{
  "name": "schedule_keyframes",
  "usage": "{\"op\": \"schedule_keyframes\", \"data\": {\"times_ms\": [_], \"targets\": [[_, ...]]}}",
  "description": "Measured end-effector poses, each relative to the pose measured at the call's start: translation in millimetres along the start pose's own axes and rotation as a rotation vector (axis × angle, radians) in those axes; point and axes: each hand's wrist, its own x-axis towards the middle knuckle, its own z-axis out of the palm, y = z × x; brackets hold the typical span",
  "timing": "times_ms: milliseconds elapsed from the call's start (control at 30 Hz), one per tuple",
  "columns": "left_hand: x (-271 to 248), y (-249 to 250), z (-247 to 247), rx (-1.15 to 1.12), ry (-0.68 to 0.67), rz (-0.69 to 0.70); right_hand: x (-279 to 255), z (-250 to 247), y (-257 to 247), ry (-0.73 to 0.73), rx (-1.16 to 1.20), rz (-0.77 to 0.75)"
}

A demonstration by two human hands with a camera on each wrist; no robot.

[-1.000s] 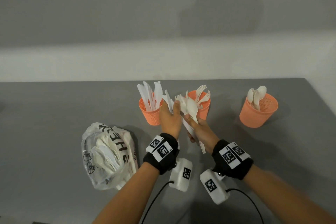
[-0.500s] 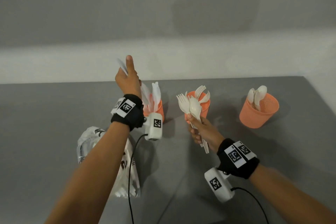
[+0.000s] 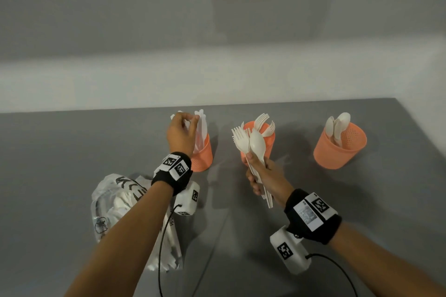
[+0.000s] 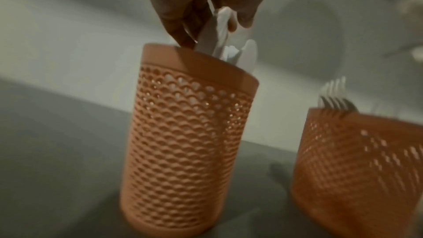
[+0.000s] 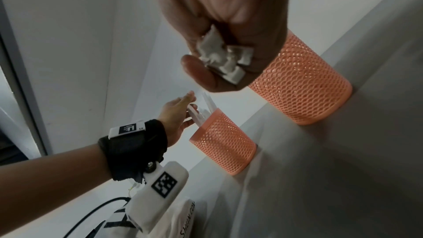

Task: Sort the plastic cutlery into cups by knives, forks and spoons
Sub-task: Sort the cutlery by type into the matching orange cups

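My left hand (image 3: 181,134) is over the left cup (image 3: 203,155), the one that holds the knives (image 3: 202,128). My fingertips (image 4: 181,37) reach down to the cup's rim, and thumb and fingers are pinched on the top of a knife (image 4: 211,32) that stands with its lower end already inside the cup, among the other knives there.

My right hand (image 3: 263,176) is nearer to me and to the right, closed in a fist around a bundle of cutlery (image 3: 251,144). The handles run down through my palm and their ends (image 5: 225,62) stick out under my little finger. At the top of the bundle a fork (image 3: 240,138) and a spoon (image 3: 257,143) stand out side by side, held upright just in front of the middle cup (image 3: 270,144).

The middle cup has forks (image 3: 263,123) standing in it, tines up. The right cup (image 3: 340,149) sits well apart, far right on the table (image 3: 72,152), with a few spoons (image 3: 337,125) leaning against its left wall. All three cups are orange with a mesh pattern and stand upright in a row across the far part of the grey table.

Near left, partly under my left forearm, lies a clear plastic bag (image 3: 113,202) with black print, and white cutlery shows through it. Both wrists carry black bands with small printed squares and a white camera box (image 3: 288,252) with a cable.
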Motion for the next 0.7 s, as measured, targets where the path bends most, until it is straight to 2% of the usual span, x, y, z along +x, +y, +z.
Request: {"op": "schedule_keyframes", "data": {"times_ms": [100, 167, 233, 267, 333, 400, 467, 533, 700], "targets": [[-4.6, -2.8, -3.8, 0.275, -0.036, 0.147, -0.5, 2.8, 2.0, -0.008, 0.044, 0.013], [-7.1, -1.7, -6.2, 0.465, -0.017, 0.171, -1.7, 3.8, 2.7, -0.007, 0.057, 0.009], [-11.2, 4.1, -8.5, 0.542, 0.032, 0.194, -4.0, 4.1, 2.2, -0.010, 0.060, -0.001], [-15.0, 9.0, -9.5, 0.518, 0.052, 0.211, -5.5, 4.3, 1.3, -0.008, 0.056, -0.006], [-28.7, 23.9, -9.7, 0.333, 0.037, 0.214, -7.3, 4.7, 0.5, 0.011, 0.031, -0.035], [-49.3, 41.3, -8.3, 0.081, -0.034, 0.121, -7.3, 6.9, 0.5, 0.042, 0.008, -0.076], [-73.4, 52.8, -2.1, -0.061, -0.107, -0.030, -7.2, 10.6, 1.0, 0.079, 0.006, -0.122], [-94.2, 60.1, 7.2, -0.093, -0.169, -0.154, -7.4, 14.4, 1.7, 0.106, -0.015, -0.169], [-116.7, 57.2, 26.6, -0.142, -0.229, -0.248, -9.8, 18.1, 7.0, 0.132, -0.094, -0.211]]}}
